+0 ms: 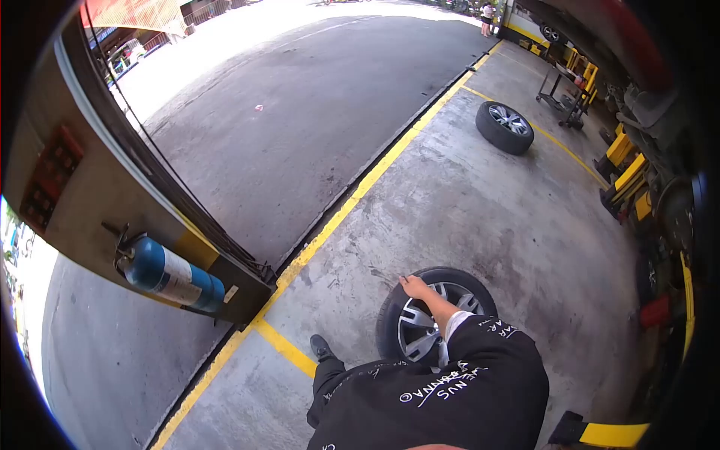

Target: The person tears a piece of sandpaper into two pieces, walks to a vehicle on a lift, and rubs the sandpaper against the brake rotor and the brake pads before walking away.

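A wheel with a black tire and silver spoked rim stands close in front of my body, its spoked face toward me. My right hand is on the upper left edge of the tire, fingers curled over the tread. My right arm reaches across the rim and hides part of it. My left hand is not in view. The dark shirt with white lettering covers the wheel's lower edge.
Another wheel lies on the concrete farther ahead. A blue fire extinguisher hangs on the left pillar. Yellow lift parts and a black cart are at right. A person stands far off.
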A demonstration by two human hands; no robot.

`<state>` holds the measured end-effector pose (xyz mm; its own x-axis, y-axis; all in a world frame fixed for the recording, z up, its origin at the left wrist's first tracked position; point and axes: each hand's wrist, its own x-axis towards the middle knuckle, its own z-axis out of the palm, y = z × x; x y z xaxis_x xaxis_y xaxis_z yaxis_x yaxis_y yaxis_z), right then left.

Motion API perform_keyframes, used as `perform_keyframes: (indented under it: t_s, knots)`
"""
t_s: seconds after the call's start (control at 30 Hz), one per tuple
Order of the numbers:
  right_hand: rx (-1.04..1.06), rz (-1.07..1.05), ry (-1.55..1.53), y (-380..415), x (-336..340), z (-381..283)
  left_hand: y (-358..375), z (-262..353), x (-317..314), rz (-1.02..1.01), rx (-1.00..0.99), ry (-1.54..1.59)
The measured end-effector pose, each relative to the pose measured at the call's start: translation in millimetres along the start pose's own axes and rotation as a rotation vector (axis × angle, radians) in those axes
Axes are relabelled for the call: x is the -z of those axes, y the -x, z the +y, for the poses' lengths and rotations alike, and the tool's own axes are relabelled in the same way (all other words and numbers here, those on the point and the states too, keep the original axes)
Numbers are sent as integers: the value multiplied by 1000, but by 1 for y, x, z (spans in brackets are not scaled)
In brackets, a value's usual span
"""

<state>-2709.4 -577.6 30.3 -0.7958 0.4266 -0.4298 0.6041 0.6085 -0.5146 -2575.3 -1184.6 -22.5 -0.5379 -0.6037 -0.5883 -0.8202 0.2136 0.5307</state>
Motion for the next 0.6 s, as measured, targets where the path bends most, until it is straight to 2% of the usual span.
perform_keyframes:
  t_s: [0.03,0.1,0.13,0.17,0.2,0.27,0.3,0.33,0.37,0.4,0.47,0.5,0.53,0.6]
  knots:
    - [-134,72,11,-10,-8,10,-25,32,-4,-23,-29,-42]
    - [-360,31,-5,-13,-22,30,-73,104,-16,-72,-100,-132]
    - [-381,-86,55,-24,-38,54,-96,142,-35,-99,-137,-166]
    - [-499,-112,-128,4,-17,22,-143,181,-65,-104,-405,-241]
    - [-462,-119,-94,9,-24,29,-183,220,-95,-105,-668,-311]
    - [-576,35,-279,26,-44,36,-186,330,-162,-299,-827,-354]
    - [-650,135,-392,36,-58,41,-165,390,-202,-420,-690,-323]
    - [-741,208,-530,35,-98,76,-136,444,-236,-570,-663,-269]
    - [-808,266,-451,54,-89,52,-139,476,-287,-682,-697,-260]
    - [-998,246,-513,59,-110,62,-124,514,-326,-819,-699,-328]
    - [-1169,109,-493,70,-116,42,-120,576,-414,-1083,-748,-556]
    - [-1002,75,-453,76,-161,79,-120,601,-453,-1173,-725,-572]
    - [-1111,9,-462,67,-157,53,-119,627,-487,-1163,-751,-642]
    - [-1108,15,-495,-9,-110,64,-107,673,-537,-1093,-766,-660]
